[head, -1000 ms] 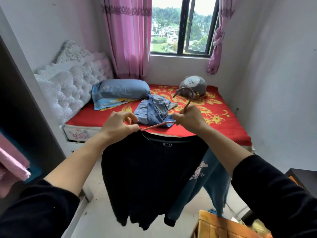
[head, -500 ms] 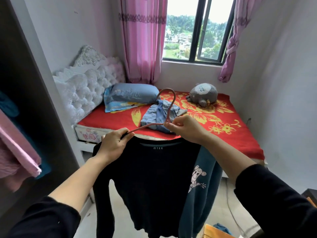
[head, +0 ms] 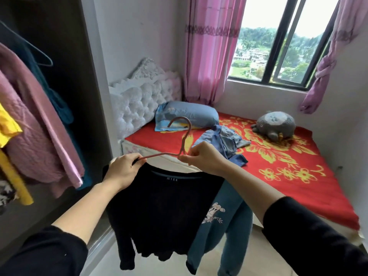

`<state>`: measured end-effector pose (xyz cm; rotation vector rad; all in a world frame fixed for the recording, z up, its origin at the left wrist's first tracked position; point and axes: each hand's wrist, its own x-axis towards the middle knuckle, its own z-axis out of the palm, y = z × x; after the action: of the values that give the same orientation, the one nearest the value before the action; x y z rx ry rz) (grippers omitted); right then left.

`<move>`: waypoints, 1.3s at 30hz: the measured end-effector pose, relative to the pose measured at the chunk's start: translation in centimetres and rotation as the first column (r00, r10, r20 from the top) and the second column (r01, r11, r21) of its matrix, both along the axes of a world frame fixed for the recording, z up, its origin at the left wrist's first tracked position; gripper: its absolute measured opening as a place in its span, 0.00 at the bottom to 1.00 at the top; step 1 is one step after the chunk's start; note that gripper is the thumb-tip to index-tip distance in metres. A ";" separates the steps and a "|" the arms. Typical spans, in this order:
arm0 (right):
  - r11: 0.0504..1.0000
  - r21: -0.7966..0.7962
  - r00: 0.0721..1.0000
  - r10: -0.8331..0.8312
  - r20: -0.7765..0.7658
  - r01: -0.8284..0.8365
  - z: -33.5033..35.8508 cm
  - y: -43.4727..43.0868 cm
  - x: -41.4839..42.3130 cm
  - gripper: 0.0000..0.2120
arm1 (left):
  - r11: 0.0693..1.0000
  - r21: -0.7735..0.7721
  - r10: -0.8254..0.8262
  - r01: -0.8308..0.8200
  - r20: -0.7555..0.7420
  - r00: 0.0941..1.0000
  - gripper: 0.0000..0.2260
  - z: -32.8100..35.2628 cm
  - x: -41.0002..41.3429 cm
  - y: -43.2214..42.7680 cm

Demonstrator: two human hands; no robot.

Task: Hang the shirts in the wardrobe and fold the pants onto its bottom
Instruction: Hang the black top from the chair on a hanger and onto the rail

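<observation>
A black long-sleeved shirt (head: 163, 212) hangs in front of me on a pink hanger (head: 184, 136). My left hand (head: 123, 168) grips the shirt's shoulder together with the hanger's left arm. At the base of the hook, my right hand (head: 203, 158) pinches the hanger. A teal garment (head: 233, 222) with a cartoon print hangs behind the shirt under my right forearm. The open wardrobe (head: 65, 80) is at the left with pink (head: 37, 124), teal and yellow clothes hanging inside. A heap of blue clothes (head: 225, 140) lies on the bed.
The bed with a red flowered cover (head: 282, 166) fills the right side, with a blue pillow (head: 189, 114), a grey plush toy (head: 276, 124) and a white tufted headboard (head: 139, 100). Pink curtains frame the window behind. Pale floor shows between wardrobe and bed.
My view has turned left and the wardrobe with its hanging clothes has come into sight. Both hands have carried the shirt on the hanger leftward, and the hook now stands upright.
</observation>
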<state>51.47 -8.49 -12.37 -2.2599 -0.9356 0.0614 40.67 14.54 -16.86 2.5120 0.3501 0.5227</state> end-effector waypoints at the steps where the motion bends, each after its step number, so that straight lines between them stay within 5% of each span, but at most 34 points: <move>1: 1.000 -0.015 1.000 0.010 0.020 -0.010 0.1 1.1 0.0 0.29 | 1.000 -0.018 0.014 -0.015 -0.009 1.000 0.10 -0.3 -0.1 0.6; 8: 0.984 -0.177 0.985 0.060 0.164 -0.030 2.3 9.8 1.2 0.31 | 0.994 0.036 0.107 -0.102 -0.183 0.977 0.15 -0.3 2.5 7.4; 12: 0.982 -0.181 0.961 0.108 0.256 -0.062 5.3 16.2 1.9 0.19 | 0.978 -0.049 0.181 -0.203 -0.288 0.940 0.24 1.0 3.9 12.9; 19: 0.966 -0.260 0.918 0.115 0.379 -0.014 11.1 27.1 4.2 0.18 | 0.955 -0.240 0.135 -0.178 -0.186 0.973 0.27 6.5 6.0 22.3; 31: 0.991 -0.136 0.968 0.031 0.249 0.003 16.1 42.2 11.2 0.17 | 0.941 0.148 0.296 -0.305 0.084 0.952 0.22 15.7 11.2 35.6; 39: 0.994 -0.001 0.945 0.104 0.309 -0.109 22.4 53.3 15.8 0.05 | 0.741 0.482 0.457 -0.468 0.149 0.877 0.21 21.8 16.6 45.5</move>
<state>67.28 44.82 10.00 -2.2408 -1.2160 -0.2593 57.31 60.00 4.93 2.9185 0.9617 0.9403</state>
